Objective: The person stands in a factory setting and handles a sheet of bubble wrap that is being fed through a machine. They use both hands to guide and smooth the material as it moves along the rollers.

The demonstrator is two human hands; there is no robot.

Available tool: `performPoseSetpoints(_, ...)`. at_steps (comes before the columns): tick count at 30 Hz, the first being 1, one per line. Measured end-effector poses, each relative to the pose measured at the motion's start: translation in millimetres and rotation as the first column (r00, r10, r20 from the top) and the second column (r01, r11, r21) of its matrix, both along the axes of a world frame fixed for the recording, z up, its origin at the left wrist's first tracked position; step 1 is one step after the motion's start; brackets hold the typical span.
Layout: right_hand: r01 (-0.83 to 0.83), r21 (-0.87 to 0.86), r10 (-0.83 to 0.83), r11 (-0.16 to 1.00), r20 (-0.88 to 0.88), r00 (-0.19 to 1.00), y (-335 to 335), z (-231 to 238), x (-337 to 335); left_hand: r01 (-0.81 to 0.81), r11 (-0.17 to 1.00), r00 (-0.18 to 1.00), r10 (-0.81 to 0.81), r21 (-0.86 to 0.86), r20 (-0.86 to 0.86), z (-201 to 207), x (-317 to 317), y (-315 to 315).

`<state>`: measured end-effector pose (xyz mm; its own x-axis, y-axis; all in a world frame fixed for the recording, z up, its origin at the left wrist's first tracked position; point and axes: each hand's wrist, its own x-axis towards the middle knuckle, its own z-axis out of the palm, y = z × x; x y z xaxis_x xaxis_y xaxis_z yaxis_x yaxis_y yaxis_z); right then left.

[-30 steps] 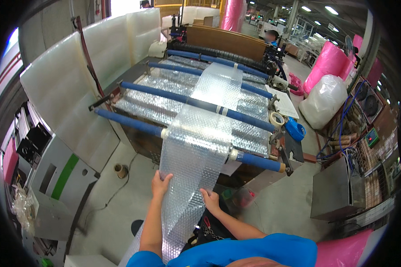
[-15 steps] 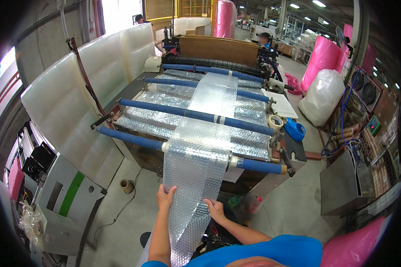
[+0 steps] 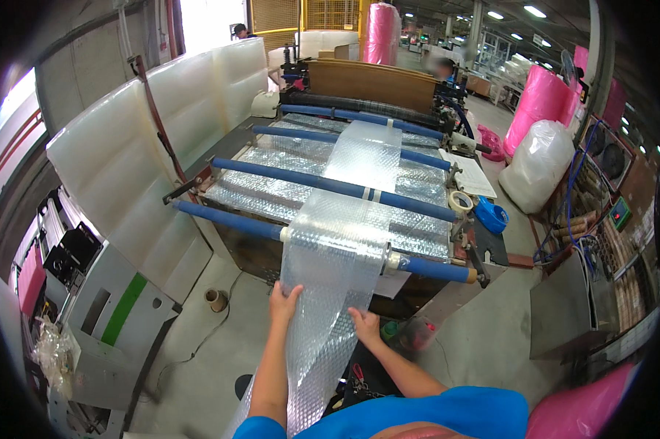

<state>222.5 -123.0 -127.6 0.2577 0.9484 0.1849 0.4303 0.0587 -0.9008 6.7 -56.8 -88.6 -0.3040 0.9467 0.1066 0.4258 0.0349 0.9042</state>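
Note:
A long strip of clear bubble wrap runs over the blue rollers of a machine and hangs down toward me. My left hand grips its left edge, thumb on top and fingers behind the sheet. On the opposite edge, a little lower, my right hand is closed on the same strip. Both hands are just below the front roller. Past them the wrap slopes down between my forearms, its lower end out of sight by my body.
Beside the rollers lie a tape roll and a blue tape dispenser. White wrapped stacks line the left side. A cardboard core stands on the floor near a cable. Pink rolls and a white bag stand right; people are farther back.
Both my hands have moved up slightly toward the front roller, still holding the bubble wrap's edges. The whole view has shifted a little.

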Motion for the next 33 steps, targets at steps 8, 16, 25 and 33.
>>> performPoseSetpoints(8,0.094,0.003,-0.094,0.996,-0.077,0.993,58.5,58.8,12.7,-0.054,0.998,0.998,0.053,-0.029,-0.027,72.5,8.4,43.6)
performPoseSetpoints(16,0.143,-0.009,-0.142,0.99,-0.202,0.969,19.6,19.4,-18.5,0.086,0.965,0.996,-0.083,-0.246,0.024,28.3,-18.1,-5.1)
performPoseSetpoints(25,-0.221,-0.123,0.125,0.967,-0.528,0.84,-81.2,140.9,-47.4,0.126,0.992,0.99,-0.127,-0.017,-0.063,137.6,-53.1,-73.8)
performPoseSetpoints(33,-0.193,-0.188,0.059,0.963,-0.549,0.833,-84.1,119.7,-48.8,0.077,0.996,0.987,-0.083,-0.047,-0.137,96.5,-55.2,-70.4)
